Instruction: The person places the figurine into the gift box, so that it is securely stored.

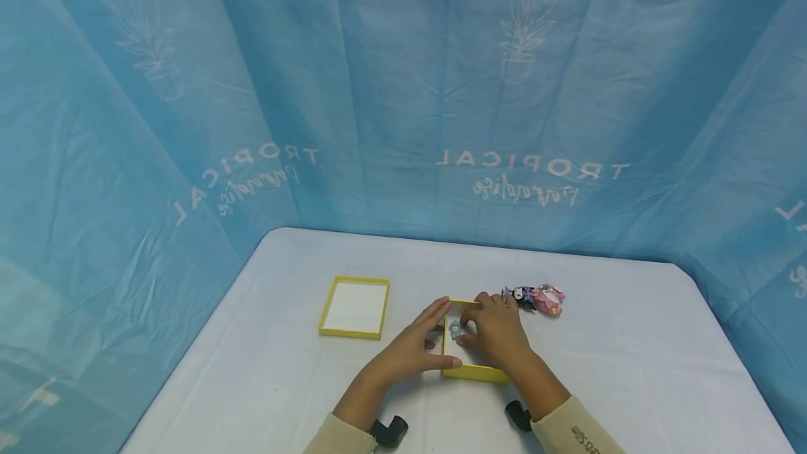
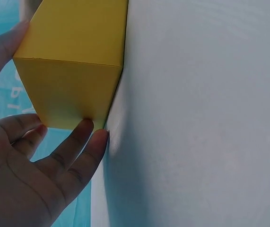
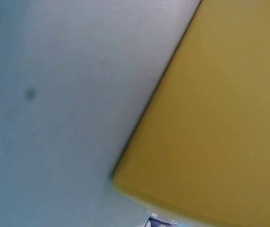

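Observation:
An open yellow box with a white inside sits on the table before me. My left hand holds its left side, the thumb at the near corner and the fingers along the wall; in the left wrist view several fingertips touch the yellow side. My right hand reaches over the right side into the box. Its thumb and index finger pinch the edge of a small blue figurine near the left inner wall. In the right wrist view only the yellow box wall shows large, with the hand out of sight.
A shallow yellow-rimmed lid lies left of the box, white inside upward. Behind the right hand lie a black-and-purple figurine and a pink figurine, side by side. A blue printed curtain hangs around the white table.

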Tool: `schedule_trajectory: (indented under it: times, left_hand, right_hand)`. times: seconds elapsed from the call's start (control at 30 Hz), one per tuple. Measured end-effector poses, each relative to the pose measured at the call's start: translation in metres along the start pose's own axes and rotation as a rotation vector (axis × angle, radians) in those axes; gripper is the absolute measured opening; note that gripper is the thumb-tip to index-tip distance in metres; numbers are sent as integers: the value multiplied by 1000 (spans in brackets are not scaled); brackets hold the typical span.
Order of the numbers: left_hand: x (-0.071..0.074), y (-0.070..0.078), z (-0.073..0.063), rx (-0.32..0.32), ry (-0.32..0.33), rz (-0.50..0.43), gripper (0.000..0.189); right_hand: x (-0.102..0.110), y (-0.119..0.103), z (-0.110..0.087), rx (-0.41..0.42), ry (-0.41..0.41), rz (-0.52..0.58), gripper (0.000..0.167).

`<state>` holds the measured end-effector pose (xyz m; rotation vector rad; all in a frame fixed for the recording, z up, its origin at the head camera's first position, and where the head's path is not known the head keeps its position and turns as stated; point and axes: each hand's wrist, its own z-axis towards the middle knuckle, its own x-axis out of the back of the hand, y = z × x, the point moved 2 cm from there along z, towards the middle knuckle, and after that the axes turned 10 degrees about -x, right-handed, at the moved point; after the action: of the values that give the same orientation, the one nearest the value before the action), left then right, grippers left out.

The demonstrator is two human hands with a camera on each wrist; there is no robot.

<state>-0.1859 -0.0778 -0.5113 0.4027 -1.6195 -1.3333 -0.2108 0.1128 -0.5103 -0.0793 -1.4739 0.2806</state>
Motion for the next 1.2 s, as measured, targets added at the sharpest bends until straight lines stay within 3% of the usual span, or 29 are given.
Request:
schedule_trajectory:
  times: [0.63,1.2]
  left_hand:
    - [-1,-1,1,-21,-9,4,101]
    - [-1,-1,1,-26,-7,2,101]
  right_hand:
    - [-1,8,-1,-33,25,167,41]
    - [5,25,1,-86,-63,639,29]
